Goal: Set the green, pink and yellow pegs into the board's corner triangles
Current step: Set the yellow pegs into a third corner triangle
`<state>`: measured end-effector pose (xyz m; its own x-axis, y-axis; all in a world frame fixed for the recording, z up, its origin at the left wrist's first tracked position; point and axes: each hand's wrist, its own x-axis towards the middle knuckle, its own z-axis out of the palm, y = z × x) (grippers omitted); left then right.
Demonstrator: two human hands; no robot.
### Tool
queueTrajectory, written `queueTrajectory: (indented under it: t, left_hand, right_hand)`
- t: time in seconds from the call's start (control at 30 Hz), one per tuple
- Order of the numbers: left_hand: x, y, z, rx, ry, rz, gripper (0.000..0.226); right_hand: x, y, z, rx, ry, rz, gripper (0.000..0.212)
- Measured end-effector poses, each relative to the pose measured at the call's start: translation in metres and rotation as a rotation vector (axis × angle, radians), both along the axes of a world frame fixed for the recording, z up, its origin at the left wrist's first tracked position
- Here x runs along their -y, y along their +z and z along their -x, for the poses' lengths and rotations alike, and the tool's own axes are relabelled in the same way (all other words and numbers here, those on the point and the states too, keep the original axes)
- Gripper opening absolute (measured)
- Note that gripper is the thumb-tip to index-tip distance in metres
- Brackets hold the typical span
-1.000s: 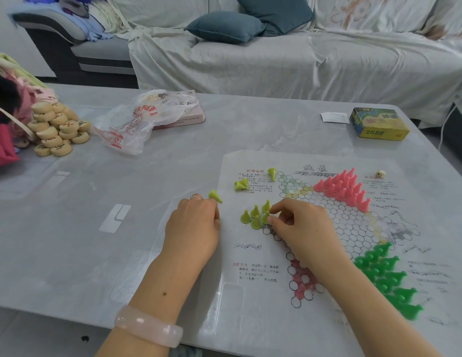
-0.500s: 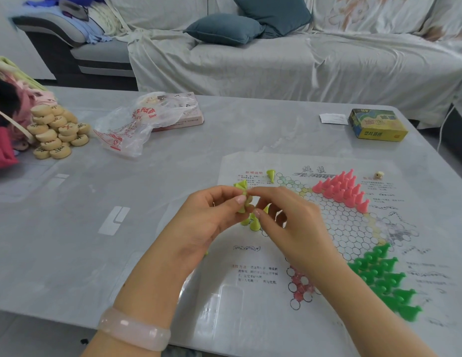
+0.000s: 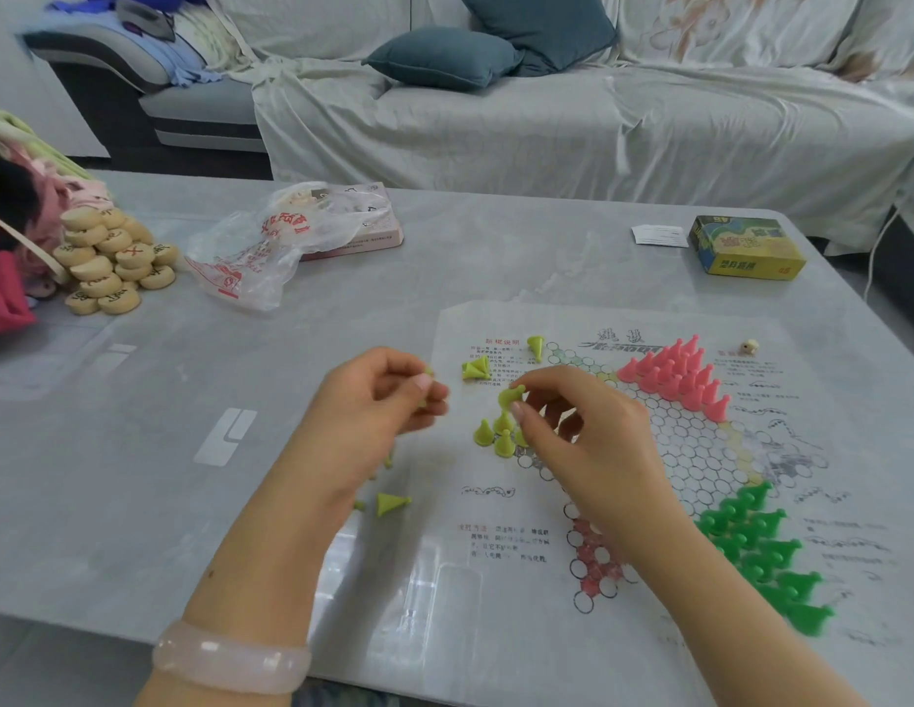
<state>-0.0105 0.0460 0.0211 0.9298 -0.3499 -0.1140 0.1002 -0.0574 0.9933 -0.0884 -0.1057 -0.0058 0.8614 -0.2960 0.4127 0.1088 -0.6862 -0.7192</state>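
Right hand [image 3: 582, 441] pinches a yellow peg [image 3: 510, 395] above the standing yellow pegs [image 3: 496, 433] at the board [image 3: 674, 451] corner; left hand [image 3: 373, 415] curls round more yellow pegs. Pink pegs [image 3: 674, 375] and green pegs [image 3: 761, 548] fill their triangles. Loose peg [image 3: 391, 503] lies under the left wrist; wooden chess discs [image 3: 110, 262] and plastic bag [image 3: 271, 247] sit well apart.

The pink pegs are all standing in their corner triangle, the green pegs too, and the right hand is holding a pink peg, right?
Not quite. The head view shows the right hand pinching a yellow peg, not pink. The pink pegs and green pegs do fill their corner triangles.
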Motion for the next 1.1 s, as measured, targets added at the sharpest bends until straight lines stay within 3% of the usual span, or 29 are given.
queueTrajectory:
  t: [0.13,0.23,0.33,0.43,0.87,1.1]
  left_hand:
    - [-0.014,-0.003,-0.011,0.284,0.247,-0.229,0.031]
    - [-0.016,-0.007,-0.011,0.47,0.171,-0.54,0.034]
    - [-0.017,-0.015,-0.011,0.449,0.029,-0.842,0.028]
    - [-0.019,-0.018,-0.01,0.391,-0.08,-1.019,0.023]
    - [-0.02,-0.023,-0.012,0.426,-0.211,-1.067,0.037]
    - [-0.02,-0.024,-0.013,0.452,-0.234,-1.093,0.027]
  right_hand:
    - [0.008,0.002,0.001,-0.036,-0.119,-0.127,0.006]
    - [0.011,0.003,0.003,-0.076,-0.156,-0.13,0.007]
    - [0.013,0.002,0.005,-0.165,-0.157,-0.039,0.007]
    - [0.014,-0.003,0.007,-0.272,-0.146,0.043,0.006]
    - [0.012,-0.009,0.01,-0.417,-0.092,0.142,0.008]
    - [0.008,-0.014,0.007,-0.416,-0.095,0.193,0.013]
